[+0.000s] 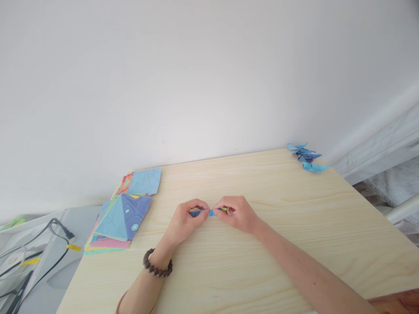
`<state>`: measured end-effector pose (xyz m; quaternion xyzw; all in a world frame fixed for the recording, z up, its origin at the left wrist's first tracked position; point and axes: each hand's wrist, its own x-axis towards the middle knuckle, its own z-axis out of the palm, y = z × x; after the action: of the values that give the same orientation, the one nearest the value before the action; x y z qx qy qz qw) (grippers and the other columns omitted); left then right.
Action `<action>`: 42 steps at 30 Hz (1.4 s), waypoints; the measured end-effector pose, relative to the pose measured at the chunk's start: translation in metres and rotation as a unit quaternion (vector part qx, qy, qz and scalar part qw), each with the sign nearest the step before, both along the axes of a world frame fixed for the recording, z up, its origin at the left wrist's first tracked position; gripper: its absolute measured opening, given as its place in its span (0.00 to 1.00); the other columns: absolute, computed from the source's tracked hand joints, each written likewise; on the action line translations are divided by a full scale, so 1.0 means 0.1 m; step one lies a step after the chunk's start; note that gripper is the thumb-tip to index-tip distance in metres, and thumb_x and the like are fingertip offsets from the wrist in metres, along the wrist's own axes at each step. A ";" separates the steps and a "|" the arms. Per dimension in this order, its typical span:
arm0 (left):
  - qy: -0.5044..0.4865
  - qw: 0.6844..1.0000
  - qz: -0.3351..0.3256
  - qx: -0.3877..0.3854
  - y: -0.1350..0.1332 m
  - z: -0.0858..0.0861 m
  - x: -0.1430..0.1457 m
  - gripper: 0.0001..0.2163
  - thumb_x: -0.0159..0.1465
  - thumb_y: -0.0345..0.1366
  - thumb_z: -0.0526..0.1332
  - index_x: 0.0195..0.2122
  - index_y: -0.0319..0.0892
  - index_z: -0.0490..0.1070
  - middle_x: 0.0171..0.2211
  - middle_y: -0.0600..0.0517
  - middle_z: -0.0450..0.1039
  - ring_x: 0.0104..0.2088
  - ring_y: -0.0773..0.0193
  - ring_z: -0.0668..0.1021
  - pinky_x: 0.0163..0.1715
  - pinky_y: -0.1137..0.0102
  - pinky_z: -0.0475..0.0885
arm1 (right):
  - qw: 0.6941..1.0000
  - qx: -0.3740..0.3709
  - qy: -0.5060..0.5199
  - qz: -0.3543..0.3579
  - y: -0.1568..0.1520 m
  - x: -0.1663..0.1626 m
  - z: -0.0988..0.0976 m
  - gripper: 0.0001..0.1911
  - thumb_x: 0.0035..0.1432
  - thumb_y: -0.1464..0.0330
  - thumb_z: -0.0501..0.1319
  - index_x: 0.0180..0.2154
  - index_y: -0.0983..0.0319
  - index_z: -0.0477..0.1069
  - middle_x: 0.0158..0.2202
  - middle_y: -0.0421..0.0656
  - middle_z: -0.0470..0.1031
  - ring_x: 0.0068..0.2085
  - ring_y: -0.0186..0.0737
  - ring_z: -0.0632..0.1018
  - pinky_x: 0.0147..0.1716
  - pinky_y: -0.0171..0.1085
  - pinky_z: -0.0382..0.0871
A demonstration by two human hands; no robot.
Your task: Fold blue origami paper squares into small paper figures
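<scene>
The blue paper strip (206, 213) is thin and folded small. Left hand (188, 220) and right hand (238, 213) pinch its ends between their fingertips.

On my feed the folded strip (205, 213) reads blue with darker blue print, with a yellow-green fleck at one end. The paper stack (122, 218) shows a top sheet half pale blue, half violet, with fine white lines and dots, over pink, yellow and mint edges. The table (262, 261) is pale blond wood grain, the bead bracelet (157, 267) dark brown, and the folded figures (307, 157) light and deep blue.
</scene>
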<state>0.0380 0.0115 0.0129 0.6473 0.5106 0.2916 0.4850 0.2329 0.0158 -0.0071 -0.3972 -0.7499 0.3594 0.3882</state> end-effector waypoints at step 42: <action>0.105 0.991 -0.082 -0.030 0.02 0.09 -0.06 0.06 0.54 0.34 0.56 0.29 0.36 0.69 0.20 0.58 0.58 0.21 0.73 0.58 0.19 0.77 0.54 | 0.986 -0.157 -0.026 0.049 0.01 0.03 -0.03 0.09 0.50 0.65 0.60 0.31 0.64 0.73 0.19 0.36 0.67 0.20 0.27 0.64 0.19 0.27 0.57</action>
<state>0.0315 0.0134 0.0219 0.6992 0.5125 0.1661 0.4700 0.2363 0.0164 -0.0096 -0.4257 -0.7123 0.4808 0.2831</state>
